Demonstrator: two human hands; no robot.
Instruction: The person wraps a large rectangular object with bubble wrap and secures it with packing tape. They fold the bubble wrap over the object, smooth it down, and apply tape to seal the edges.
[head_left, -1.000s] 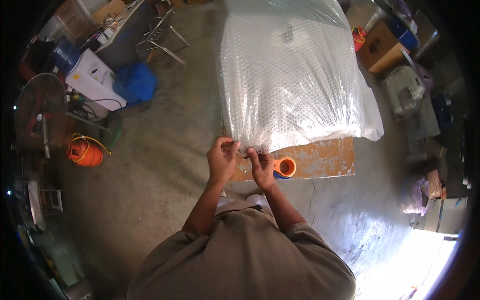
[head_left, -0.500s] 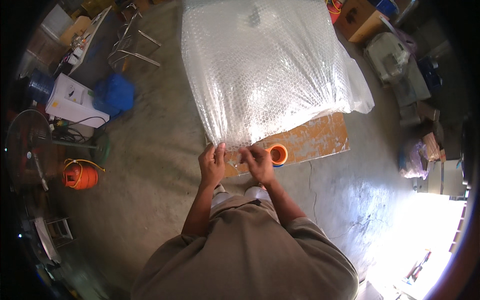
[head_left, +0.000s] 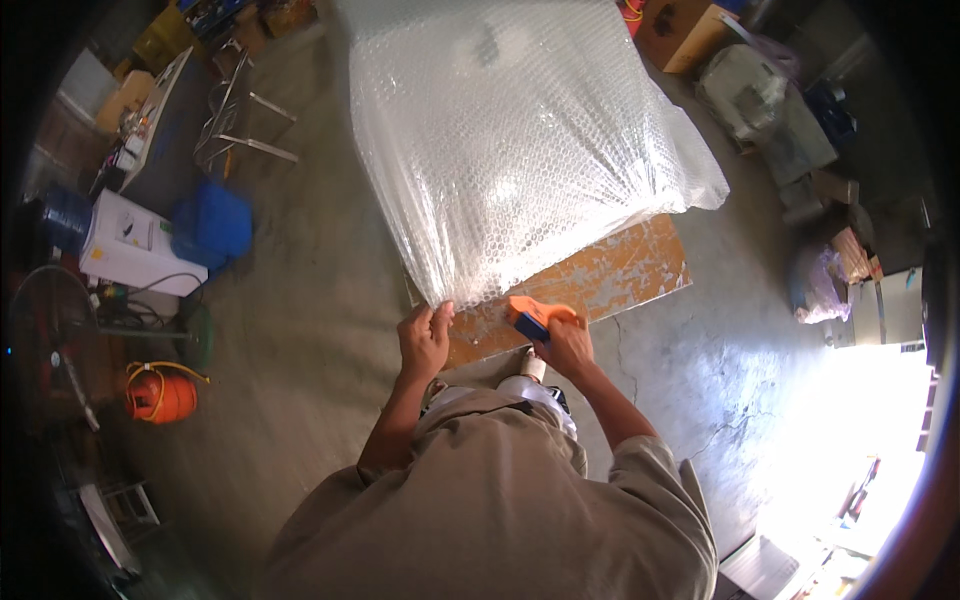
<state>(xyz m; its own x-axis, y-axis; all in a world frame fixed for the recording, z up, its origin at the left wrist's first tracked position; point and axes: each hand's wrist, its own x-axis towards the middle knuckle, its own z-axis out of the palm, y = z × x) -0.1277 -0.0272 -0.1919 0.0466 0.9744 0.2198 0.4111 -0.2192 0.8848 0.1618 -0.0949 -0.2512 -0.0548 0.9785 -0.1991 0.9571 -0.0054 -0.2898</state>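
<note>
A large sheet of clear bubble wrap point(head_left: 520, 130) covers a wide flat bundle in front of me. Its near edge gathers toward my left hand point(head_left: 425, 342), whose thumb and fingers pinch the near left corner. Under the wrap sticks out a scuffed brown board point(head_left: 620, 270) with peeling patches. My right hand point(head_left: 567, 345) grips an orange and blue tape dispenser point(head_left: 538, 313) over the board's near edge, just right of the pinched corner. Whether any tape is pulled from it is too small to tell.
On the left stand an orange-red tank point(head_left: 162, 393) with a yellow hose, a blue container point(head_left: 213, 230), a white box point(head_left: 135, 240) and a metal-framed chair point(head_left: 245, 130). A cardboard box point(head_left: 680, 35) and plastic-wrapped goods point(head_left: 745, 90) line the right.
My right hand has taken hold of the tape dispenser, which sat on the board's near edge, and lifted it. My left hand keeps its pinch on the bubble wrap. The view has shifted slightly.
</note>
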